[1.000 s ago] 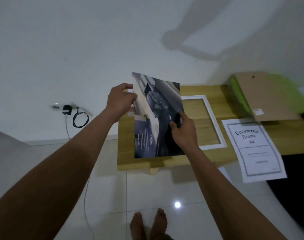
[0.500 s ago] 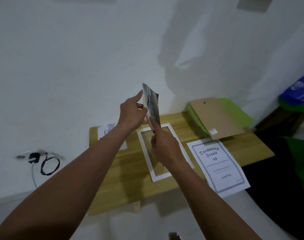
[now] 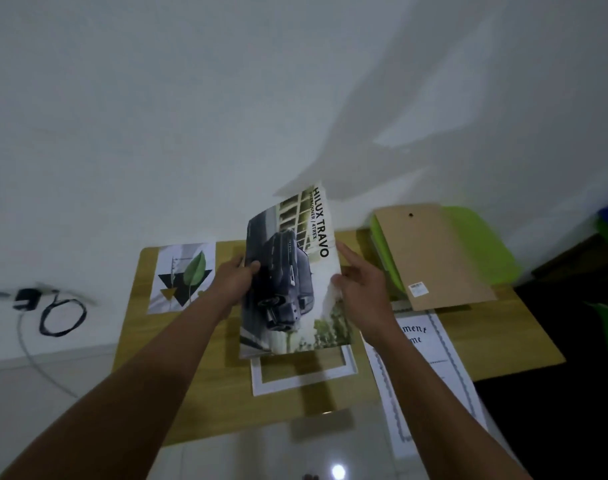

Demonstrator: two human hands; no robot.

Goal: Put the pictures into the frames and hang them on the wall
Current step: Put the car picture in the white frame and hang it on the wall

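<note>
A glossy truck picture (image 3: 292, 282) printed "HILUX TRAVO" hangs tilted above the white frame (image 3: 306, 375), which lies flat on the wooden table (image 3: 496, 344). My left hand (image 3: 235, 280) pinches the picture's left edge. My right hand (image 3: 359, 289) grips its right edge with the index finger stretched along it. The picture hides most of the frame. A leaf picture (image 3: 183, 277) lies at the table's left end. A brown backing board (image 3: 434, 254) rests at the back right. A "Document Frame" insert sheet (image 3: 430, 372) overhangs the front edge.
A green folder (image 3: 482, 247) lies under the backing board. A black charger with a looped cable (image 3: 58, 311) hangs on the white wall at left. Dark furniture (image 3: 572, 341) stands to the right. The tiled floor (image 3: 261, 455) shows below.
The picture has turned from edge-on to face up toward me and come down over the frame. My head view has shifted, so the leaf picture now shows fully at left.
</note>
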